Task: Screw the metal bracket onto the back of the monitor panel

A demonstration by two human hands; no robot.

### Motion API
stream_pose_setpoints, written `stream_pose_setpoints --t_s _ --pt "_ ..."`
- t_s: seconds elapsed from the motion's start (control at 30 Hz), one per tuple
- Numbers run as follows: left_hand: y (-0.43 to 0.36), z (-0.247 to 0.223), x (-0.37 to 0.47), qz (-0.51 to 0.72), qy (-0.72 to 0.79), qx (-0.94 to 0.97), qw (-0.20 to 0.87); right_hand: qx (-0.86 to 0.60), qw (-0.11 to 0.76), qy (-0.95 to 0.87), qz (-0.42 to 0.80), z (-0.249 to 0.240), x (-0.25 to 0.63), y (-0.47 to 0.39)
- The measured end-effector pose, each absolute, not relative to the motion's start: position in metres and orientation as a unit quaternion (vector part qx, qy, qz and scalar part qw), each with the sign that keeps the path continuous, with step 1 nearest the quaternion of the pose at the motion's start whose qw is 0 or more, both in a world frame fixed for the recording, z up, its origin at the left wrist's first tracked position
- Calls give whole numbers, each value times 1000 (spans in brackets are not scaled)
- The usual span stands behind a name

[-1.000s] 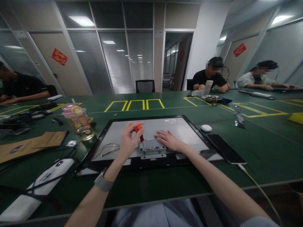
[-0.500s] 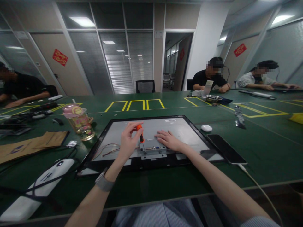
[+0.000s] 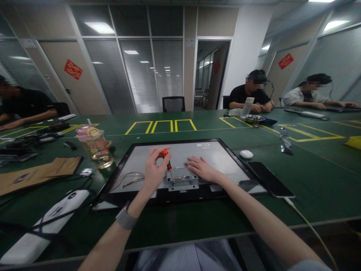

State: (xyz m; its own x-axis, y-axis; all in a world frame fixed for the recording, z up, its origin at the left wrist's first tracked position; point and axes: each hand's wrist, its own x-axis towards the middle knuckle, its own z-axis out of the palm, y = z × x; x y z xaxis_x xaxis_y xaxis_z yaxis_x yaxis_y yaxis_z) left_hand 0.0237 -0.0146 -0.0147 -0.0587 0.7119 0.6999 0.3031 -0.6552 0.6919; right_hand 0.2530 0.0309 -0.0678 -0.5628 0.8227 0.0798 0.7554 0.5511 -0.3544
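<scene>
My left hand (image 3: 155, 168) grips an orange-and-black screwdriver (image 3: 168, 162) by its handle. The shaft slants down to a small metal bracket (image 3: 183, 184) with connector ports, near its left end; the exact tip contact is too small to make out. Under the bracket lies a large flat display panel (image 3: 222, 158), its pale back facing up inside a black frame. My right hand (image 3: 204, 168) rests flat on that back, fingers spread, just right of the bracket. Thin wires (image 3: 132, 177) run across the panel left of my left hand.
Left of the panel stand a drinking bottle (image 3: 96, 146), a brown paper bag (image 3: 42, 173) and a white device wrapped in black cable (image 3: 53, 218). A phone (image 3: 269, 178) on a charging cable and a white case (image 3: 246, 154) lie right. Other people sit across the green table (image 3: 197, 222).
Both hands stay nearly where they were, the screwdriver still at the bracket. My left wrist has shifted very slightly right, and the view has tilted a touch.
</scene>
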Motion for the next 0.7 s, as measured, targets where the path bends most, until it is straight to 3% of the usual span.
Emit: stream_pose_setpoints --t_s 0.27,0.47,0.7 --pt "-18 -18 24 608 366 695 115 -449 119 -873 148 -68 253 31" --pt "-25 -14 28 608 356 708 -42 -450 118 -873 144 -68 253 30" --pt "-25 -17 26 569 348 743 -56 -452 117 -873 143 -67 253 30"
